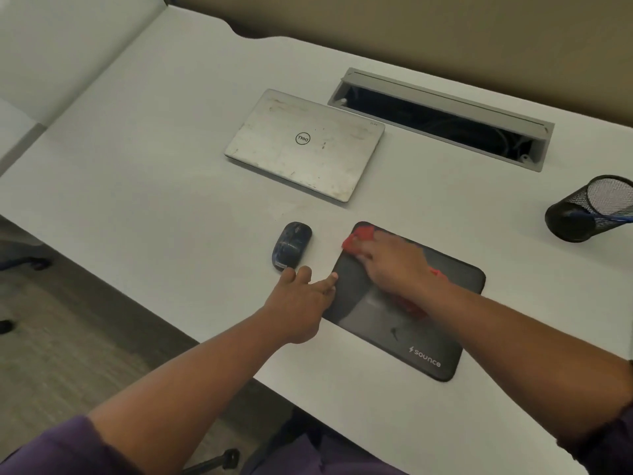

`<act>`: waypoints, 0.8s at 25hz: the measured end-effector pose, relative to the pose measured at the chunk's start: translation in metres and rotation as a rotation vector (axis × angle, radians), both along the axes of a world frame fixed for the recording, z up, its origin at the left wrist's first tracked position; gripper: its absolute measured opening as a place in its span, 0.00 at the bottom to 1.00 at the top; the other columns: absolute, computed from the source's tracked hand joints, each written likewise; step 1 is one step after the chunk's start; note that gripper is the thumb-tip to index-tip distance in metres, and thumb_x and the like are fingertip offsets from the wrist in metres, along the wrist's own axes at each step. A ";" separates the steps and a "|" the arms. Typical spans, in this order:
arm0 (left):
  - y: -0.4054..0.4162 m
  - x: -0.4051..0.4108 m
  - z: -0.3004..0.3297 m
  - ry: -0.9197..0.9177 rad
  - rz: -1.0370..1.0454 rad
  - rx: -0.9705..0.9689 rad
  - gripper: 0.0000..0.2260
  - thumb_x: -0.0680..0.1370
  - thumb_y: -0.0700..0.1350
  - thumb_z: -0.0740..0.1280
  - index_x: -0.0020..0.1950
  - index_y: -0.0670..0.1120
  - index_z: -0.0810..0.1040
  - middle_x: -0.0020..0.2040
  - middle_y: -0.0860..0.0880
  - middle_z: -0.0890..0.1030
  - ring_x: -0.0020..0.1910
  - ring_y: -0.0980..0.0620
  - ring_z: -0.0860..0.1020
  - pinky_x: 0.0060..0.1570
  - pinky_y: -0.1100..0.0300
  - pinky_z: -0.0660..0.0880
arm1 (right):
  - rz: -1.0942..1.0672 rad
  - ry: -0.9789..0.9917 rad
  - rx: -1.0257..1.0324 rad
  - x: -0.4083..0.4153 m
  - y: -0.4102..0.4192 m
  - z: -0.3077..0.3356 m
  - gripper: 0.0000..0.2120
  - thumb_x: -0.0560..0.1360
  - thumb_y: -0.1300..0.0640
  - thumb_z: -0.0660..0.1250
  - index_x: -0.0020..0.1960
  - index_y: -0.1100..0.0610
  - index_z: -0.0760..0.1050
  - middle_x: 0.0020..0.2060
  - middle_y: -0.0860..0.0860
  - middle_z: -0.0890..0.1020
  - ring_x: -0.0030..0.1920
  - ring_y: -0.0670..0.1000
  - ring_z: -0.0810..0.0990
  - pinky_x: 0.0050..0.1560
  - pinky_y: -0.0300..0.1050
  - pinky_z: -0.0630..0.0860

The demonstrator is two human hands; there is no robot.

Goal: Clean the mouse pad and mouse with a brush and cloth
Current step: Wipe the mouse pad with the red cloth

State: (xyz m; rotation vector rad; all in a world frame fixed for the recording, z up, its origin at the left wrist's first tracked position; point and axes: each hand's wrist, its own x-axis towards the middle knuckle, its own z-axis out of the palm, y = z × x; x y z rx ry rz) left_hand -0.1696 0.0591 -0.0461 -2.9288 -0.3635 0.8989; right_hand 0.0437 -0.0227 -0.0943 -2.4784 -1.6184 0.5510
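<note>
Head view, the only one. Landmark: the mouse pad, dark, lying askew on the white tabletop near its front edge.

Right hand lies on the pad's far left corner, palm down, fingers spread fairly flat over a red cloth. The grip reads as pressing rather than clutching; cloth shows ahead of the fingertips and again in a red strip behind the wrist, so the hand likely covers most of it. Judged: flat pressure keeps the cloth in full contact for wiping.

Left hand rests at the pad's left edge, fingers extended and loosely apart, holding nothing. Fingertips appear to touch the pad's border or the tabletop just beside it; cannot tell which. Probable purpose: pinning the pad so it does not slide under the wiping strokes.

Mouse sits off the pad, just left of its far corner, apart from both hands. Presumably moved aside to free the surface; it seems yet to be cleaned.

No brush in sight.

Beyond the pad: closed laptop, open cable tray. To the pad's right, well apart, a tipped mesh pen cup.
</note>
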 end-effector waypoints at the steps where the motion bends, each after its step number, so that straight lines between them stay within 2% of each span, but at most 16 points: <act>1: 0.001 0.000 0.001 0.003 -0.001 -0.001 0.31 0.77 0.42 0.58 0.81 0.50 0.58 0.83 0.52 0.50 0.64 0.41 0.63 0.58 0.46 0.63 | -0.089 -0.010 -0.001 0.005 0.007 0.002 0.18 0.82 0.41 0.53 0.70 0.35 0.68 0.61 0.50 0.75 0.58 0.58 0.76 0.50 0.52 0.73; 2: 0.001 0.000 0.002 0.005 0.005 -0.001 0.31 0.77 0.42 0.58 0.81 0.50 0.58 0.83 0.52 0.50 0.64 0.41 0.63 0.59 0.46 0.63 | -0.090 -0.003 -0.012 0.002 0.011 0.004 0.17 0.82 0.42 0.53 0.70 0.37 0.69 0.61 0.50 0.75 0.58 0.58 0.76 0.50 0.52 0.73; 5: -0.007 -0.005 0.002 0.010 0.037 -0.007 0.31 0.77 0.42 0.58 0.81 0.49 0.57 0.83 0.52 0.52 0.63 0.42 0.63 0.59 0.47 0.62 | 0.205 0.037 0.021 -0.037 -0.004 0.005 0.18 0.82 0.39 0.52 0.70 0.34 0.68 0.59 0.47 0.76 0.57 0.56 0.77 0.48 0.49 0.75; 6: -0.008 -0.006 0.003 0.010 0.039 -0.003 0.31 0.77 0.42 0.58 0.81 0.49 0.57 0.83 0.52 0.51 0.64 0.42 0.63 0.59 0.48 0.62 | 0.207 0.047 0.028 -0.034 -0.006 0.007 0.17 0.82 0.38 0.52 0.69 0.32 0.68 0.57 0.47 0.76 0.57 0.56 0.77 0.48 0.48 0.74; 8: -0.007 -0.007 0.005 -0.003 0.049 -0.014 0.31 0.77 0.42 0.58 0.81 0.49 0.57 0.83 0.52 0.49 0.65 0.41 0.63 0.59 0.47 0.62 | 0.027 0.049 0.012 -0.008 0.007 0.008 0.17 0.82 0.39 0.52 0.69 0.30 0.68 0.58 0.49 0.76 0.58 0.57 0.77 0.52 0.51 0.74; 10: -0.010 -0.008 0.008 0.003 0.054 -0.034 0.30 0.77 0.42 0.58 0.80 0.48 0.61 0.83 0.51 0.51 0.64 0.42 0.63 0.57 0.48 0.62 | -0.155 0.060 -0.019 0.005 0.018 0.006 0.18 0.83 0.42 0.53 0.71 0.35 0.69 0.62 0.52 0.75 0.60 0.60 0.76 0.56 0.54 0.74; 11: -0.012 -0.011 0.008 0.001 0.052 -0.039 0.28 0.77 0.42 0.58 0.79 0.48 0.65 0.83 0.50 0.54 0.63 0.42 0.64 0.56 0.48 0.62 | -0.178 0.055 -0.030 -0.001 0.017 0.003 0.18 0.83 0.43 0.53 0.71 0.37 0.69 0.64 0.53 0.74 0.60 0.60 0.75 0.56 0.55 0.74; 13: -0.016 -0.019 0.006 0.001 0.057 -0.044 0.27 0.76 0.41 0.58 0.76 0.48 0.69 0.82 0.51 0.56 0.61 0.43 0.64 0.53 0.49 0.61 | -0.134 0.026 -0.024 -0.022 0.010 -0.001 0.19 0.82 0.43 0.53 0.72 0.39 0.67 0.65 0.53 0.73 0.61 0.60 0.75 0.55 0.55 0.73; 17: -0.015 -0.032 0.003 0.046 0.121 -0.083 0.31 0.76 0.41 0.57 0.80 0.51 0.60 0.83 0.54 0.49 0.66 0.41 0.61 0.59 0.48 0.62 | 0.027 -0.017 -0.004 -0.062 -0.018 0.000 0.19 0.82 0.44 0.56 0.72 0.44 0.70 0.60 0.52 0.75 0.53 0.59 0.78 0.44 0.49 0.72; 20: -0.016 -0.032 0.005 0.033 0.125 -0.063 0.29 0.77 0.43 0.59 0.79 0.50 0.61 0.80 0.49 0.55 0.67 0.39 0.60 0.64 0.47 0.62 | 0.107 -0.010 -0.006 -0.094 -0.039 0.005 0.19 0.81 0.44 0.56 0.70 0.45 0.71 0.56 0.51 0.76 0.48 0.56 0.79 0.41 0.47 0.73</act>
